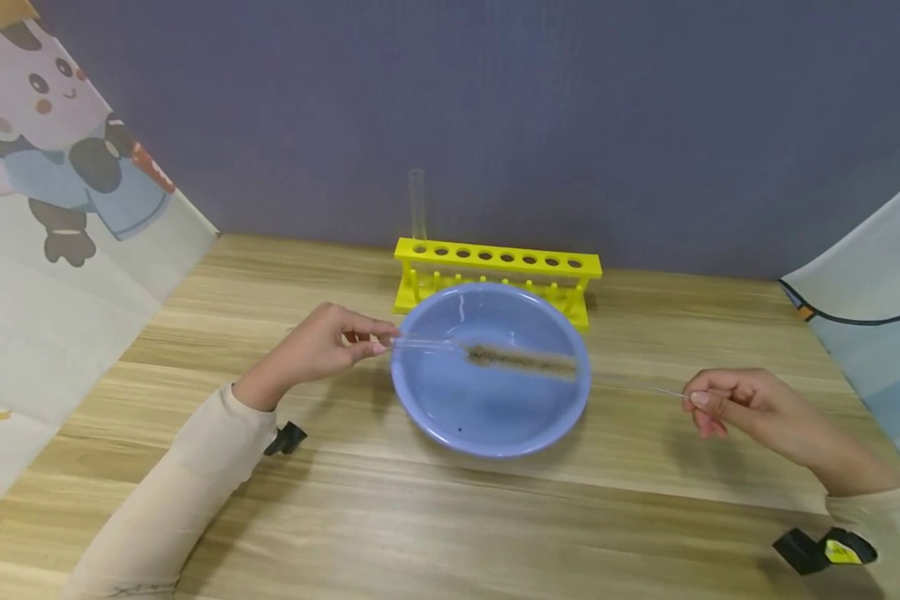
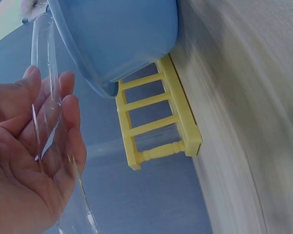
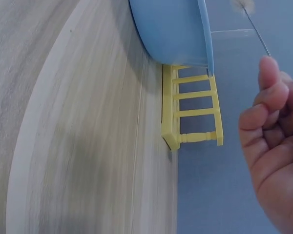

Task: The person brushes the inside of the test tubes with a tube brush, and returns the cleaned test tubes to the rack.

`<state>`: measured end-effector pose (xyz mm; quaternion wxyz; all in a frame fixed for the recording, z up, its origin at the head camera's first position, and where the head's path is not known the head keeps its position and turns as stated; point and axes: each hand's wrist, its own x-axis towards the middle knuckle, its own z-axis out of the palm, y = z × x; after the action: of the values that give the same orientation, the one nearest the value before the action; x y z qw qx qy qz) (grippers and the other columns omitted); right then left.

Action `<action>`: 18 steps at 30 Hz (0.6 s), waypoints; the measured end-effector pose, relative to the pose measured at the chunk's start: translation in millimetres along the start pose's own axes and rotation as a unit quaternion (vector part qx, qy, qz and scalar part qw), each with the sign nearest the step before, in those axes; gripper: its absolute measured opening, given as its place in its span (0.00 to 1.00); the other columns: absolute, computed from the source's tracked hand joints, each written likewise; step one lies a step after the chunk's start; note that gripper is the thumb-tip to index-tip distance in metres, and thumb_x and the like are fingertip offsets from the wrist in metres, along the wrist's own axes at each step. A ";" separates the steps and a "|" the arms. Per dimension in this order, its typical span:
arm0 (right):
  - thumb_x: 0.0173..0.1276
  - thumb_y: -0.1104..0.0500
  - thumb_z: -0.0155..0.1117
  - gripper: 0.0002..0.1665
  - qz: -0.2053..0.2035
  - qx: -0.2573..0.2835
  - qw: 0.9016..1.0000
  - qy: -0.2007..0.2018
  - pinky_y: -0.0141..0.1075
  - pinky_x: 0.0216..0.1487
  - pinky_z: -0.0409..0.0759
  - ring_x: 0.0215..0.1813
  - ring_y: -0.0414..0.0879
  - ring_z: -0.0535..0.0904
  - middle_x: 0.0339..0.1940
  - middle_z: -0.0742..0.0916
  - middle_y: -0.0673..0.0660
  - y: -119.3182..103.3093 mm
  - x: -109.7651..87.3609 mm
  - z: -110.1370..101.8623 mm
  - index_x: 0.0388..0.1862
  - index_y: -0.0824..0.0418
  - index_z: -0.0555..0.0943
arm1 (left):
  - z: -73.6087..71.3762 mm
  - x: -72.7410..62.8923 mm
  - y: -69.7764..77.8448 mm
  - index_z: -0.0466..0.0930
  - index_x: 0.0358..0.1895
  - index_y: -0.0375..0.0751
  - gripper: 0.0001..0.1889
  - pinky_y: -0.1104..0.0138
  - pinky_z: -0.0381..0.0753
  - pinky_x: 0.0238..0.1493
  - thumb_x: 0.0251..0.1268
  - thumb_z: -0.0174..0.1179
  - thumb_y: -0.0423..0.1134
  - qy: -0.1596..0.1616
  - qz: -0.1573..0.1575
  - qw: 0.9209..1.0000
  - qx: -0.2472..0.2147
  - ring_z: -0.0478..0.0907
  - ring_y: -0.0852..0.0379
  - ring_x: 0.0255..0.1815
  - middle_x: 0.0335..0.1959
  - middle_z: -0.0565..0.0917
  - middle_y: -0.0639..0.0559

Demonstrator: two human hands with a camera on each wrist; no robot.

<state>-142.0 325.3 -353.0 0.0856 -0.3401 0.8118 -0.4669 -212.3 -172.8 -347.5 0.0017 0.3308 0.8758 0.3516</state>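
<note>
My left hand [image 1: 330, 337] pinches a clear glass test tube [image 1: 427, 343] between thumb and fingers; the tube lies almost level, its far part above the blue basin [image 1: 487, 421]. In the left wrist view the tube [image 2: 51, 63] runs across the palm. My right hand [image 1: 761, 412], off to the right of the basin, pinches the thin twisted wire handle [image 3: 257, 31] of a test tube brush. Its tan bristles [image 1: 522, 362], slightly blurred, stretch over the basin, with their left end right at the tube's mouth.
Behind the basin stands a yellow test tube rack [image 1: 498, 257], with another clear test tube [image 1: 417, 204] upright in its leftmost hole. A dark blue panel [image 1: 495, 117] rises at the back of the wooden table [image 1: 420, 533]. A small dark speck shows in the basin.
</note>
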 end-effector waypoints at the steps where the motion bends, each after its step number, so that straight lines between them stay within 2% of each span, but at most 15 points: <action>1: 0.69 0.79 0.42 0.18 0.001 0.001 1.000 0.001 0.38 0.20 0.68 0.22 0.47 0.71 0.21 0.77 0.54 0.8 -1.1 -0.3 0.35 0.62 0.77 | 0.3 0.0 0.1 0.84 0.49 0.38 0.15 0.66 0.79 0.33 0.57 0.63 0.28 -0.001 -0.001 1.000 -0.002 0.80 0.60 0.31 0.37 0.87 0.46; 10: 0.69 0.80 0.41 0.19 -0.009 0.012 1.000 0.000 0.38 0.20 0.68 0.22 0.47 0.70 0.21 0.77 0.54 4.6 -0.9 -1.2 0.36 0.63 0.76 | 2.5 4.3 5.2 0.84 0.48 0.39 0.14 0.66 0.79 0.33 0.57 0.64 0.30 -0.006 0.003 1.000 -0.011 0.79 0.60 0.31 0.35 0.87 0.51; 18: 0.69 0.79 0.41 0.18 -0.002 0.015 1.000 -0.005 0.39 0.21 0.68 0.22 0.49 0.70 0.20 0.76 0.56 3.3 3.7 0.7 0.36 0.63 0.76 | 4.5 7.2 6.6 0.84 0.48 0.38 0.14 0.67 0.78 0.32 0.57 0.65 0.30 -0.013 0.001 1.000 -0.007 0.79 0.60 0.30 0.35 0.87 0.51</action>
<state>-146.0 323.5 -355.4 0.0935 -0.3424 0.8037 -0.4775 -213.1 -162.3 -345.2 0.0146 0.3364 0.8727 0.3536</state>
